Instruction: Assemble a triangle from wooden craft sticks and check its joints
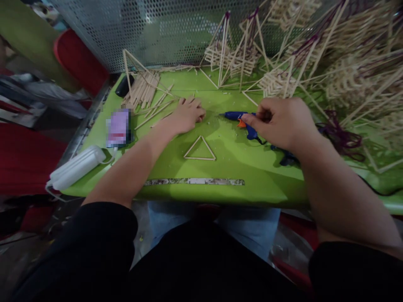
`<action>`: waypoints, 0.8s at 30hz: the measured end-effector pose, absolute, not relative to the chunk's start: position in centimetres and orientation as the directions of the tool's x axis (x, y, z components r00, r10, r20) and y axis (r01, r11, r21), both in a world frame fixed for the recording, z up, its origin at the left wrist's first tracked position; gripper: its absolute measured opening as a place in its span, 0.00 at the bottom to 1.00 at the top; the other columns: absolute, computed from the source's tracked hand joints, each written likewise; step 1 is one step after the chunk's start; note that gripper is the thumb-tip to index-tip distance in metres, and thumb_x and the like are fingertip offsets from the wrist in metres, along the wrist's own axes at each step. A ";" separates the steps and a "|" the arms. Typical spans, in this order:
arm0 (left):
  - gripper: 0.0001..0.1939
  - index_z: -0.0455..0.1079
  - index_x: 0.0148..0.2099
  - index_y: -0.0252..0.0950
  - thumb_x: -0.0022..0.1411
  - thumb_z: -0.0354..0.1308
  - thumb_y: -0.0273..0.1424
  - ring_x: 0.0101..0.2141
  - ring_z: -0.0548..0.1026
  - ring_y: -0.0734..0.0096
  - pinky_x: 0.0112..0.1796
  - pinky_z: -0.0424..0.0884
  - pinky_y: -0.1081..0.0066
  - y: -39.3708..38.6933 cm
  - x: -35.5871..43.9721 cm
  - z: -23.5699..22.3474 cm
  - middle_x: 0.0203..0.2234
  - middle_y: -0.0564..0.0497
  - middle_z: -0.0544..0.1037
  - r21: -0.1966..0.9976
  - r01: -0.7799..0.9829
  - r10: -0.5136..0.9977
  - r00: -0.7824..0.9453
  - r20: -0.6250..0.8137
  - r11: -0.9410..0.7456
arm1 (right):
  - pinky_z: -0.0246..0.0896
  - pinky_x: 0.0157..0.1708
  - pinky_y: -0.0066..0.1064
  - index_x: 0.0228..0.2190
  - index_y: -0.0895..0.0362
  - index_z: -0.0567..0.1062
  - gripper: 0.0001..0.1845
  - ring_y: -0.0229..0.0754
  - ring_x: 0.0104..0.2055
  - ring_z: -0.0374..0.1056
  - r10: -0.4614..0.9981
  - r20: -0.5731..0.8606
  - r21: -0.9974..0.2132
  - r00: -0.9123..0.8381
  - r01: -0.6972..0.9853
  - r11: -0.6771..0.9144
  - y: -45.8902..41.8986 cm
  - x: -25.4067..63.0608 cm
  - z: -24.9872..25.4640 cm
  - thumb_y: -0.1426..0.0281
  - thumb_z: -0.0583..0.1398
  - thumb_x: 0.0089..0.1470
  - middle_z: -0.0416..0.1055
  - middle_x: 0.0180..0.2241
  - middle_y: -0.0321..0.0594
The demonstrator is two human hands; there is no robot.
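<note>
My right hand (281, 121) is closed around a blue glue gun (239, 118) with an orange trigger, its nozzle pointing left over the green table (252, 176). Palm down on the table, my left hand (186, 114) has its fingers curled over loose wooden sticks (154, 110); I cannot tell whether it grips one. A small triangle made of sticks (200, 150) lies flat in front of both hands, between them and the near edge.
Many finished stick pyramids (315, 54) pile up at the back and right, with purple yarn (340, 136). At the left sit a stick bundle (141, 90), a blurred phone-sized object (119, 127) and a white case (75, 167). A perforated metal screen (141, 29) stands behind.
</note>
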State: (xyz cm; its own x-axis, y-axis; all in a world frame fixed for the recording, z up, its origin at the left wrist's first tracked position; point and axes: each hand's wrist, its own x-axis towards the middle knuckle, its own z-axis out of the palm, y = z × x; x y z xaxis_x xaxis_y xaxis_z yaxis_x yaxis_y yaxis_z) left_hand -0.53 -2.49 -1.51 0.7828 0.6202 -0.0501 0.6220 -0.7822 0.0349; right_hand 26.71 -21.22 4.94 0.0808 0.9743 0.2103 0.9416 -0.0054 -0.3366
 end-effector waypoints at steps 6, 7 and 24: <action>0.16 0.81 0.55 0.39 0.76 0.54 0.25 0.65 0.69 0.41 0.67 0.63 0.42 -3.0 -0.3 -1.3 0.59 0.39 0.75 -0.027 0.602 0.602 0.797 -0.052 -0.798 | 0.53 0.36 0.45 0.29 0.46 0.73 0.26 0.55 0.34 0.69 0.975 0.215 -0.323 0.061 0.946 0.012 -21.2 26.9 4.9 0.41 0.62 0.69 0.77 0.28 0.46; 0.16 0.81 0.55 0.39 0.76 0.53 0.24 0.65 0.69 0.41 0.67 0.63 0.42 -3.0 -0.3 -1.4 0.59 0.39 0.75 -0.037 0.600 0.601 0.798 -0.052 -0.799 | 0.53 0.35 0.45 0.28 0.47 0.72 0.26 0.55 0.33 0.69 0.973 0.223 -0.316 0.059 0.949 0.015 -21.2 26.9 4.9 0.42 0.62 0.69 0.77 0.28 0.45; 0.09 0.83 0.51 0.40 0.77 0.62 0.31 0.65 0.71 0.46 0.71 0.62 0.39 -2.9 -2.5 -1.5 0.58 0.43 0.79 0.077 0.605 0.610 0.785 0.108 -0.793 | 0.51 0.33 0.42 0.27 0.49 0.69 0.25 0.49 0.31 0.66 0.966 0.253 -0.313 0.059 0.950 0.024 -21.0 26.7 4.6 0.46 0.64 0.68 0.76 0.28 0.43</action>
State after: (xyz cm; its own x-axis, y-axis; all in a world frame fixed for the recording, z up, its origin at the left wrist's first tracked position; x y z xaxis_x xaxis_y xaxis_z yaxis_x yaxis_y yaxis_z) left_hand -2.49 -2.85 -1.48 0.7852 0.6097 0.1083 0.6049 -0.7926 0.0769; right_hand 26.74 -20.96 4.56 0.0586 0.9657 0.2530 0.9496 0.0242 -0.3125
